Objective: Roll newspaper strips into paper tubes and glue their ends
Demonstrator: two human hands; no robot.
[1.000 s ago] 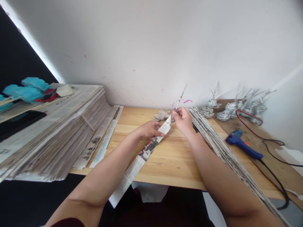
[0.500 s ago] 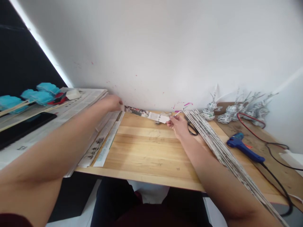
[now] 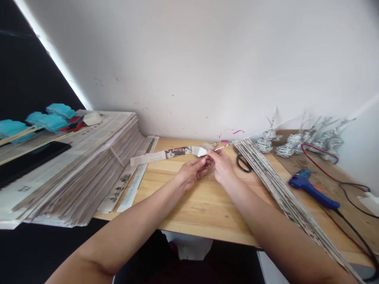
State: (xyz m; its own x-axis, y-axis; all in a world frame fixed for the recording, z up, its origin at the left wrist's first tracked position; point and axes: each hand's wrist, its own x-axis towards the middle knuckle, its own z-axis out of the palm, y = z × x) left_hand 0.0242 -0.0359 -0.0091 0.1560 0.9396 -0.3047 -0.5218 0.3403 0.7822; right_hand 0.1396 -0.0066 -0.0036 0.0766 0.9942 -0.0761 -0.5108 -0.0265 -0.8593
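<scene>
A long newspaper strip (image 3: pixel 178 152) stretches leftward from my hands, its far end over the strips by the paper stack. My left hand (image 3: pixel 192 172) pinches the strip's right end from below, fingers curled. Right beside it, my right hand (image 3: pixel 219 162) grips the same end, where the paper narrows into a thin rolled tube (image 3: pixel 226 146) pointing up to the right. Black-handled scissors (image 3: pixel 244 163) lie just right of my right hand, beside a bundle of rolled paper tubes (image 3: pixel 271 179).
A tall newspaper stack (image 3: pixel 97 157) fills the left, bearing a black phone (image 3: pixel 38 157), blue pieces (image 3: pixel 53 121) and thin sticks. On the right, a blue glue gun (image 3: pixel 314 189) with its cable lies on brown board, with woven paper figures (image 3: pixel 290 145) behind.
My left hand has let go of the strip's left end and moved right, down beside my right hand. The strip's left end now hangs loose further left. The view has shifted slightly.
</scene>
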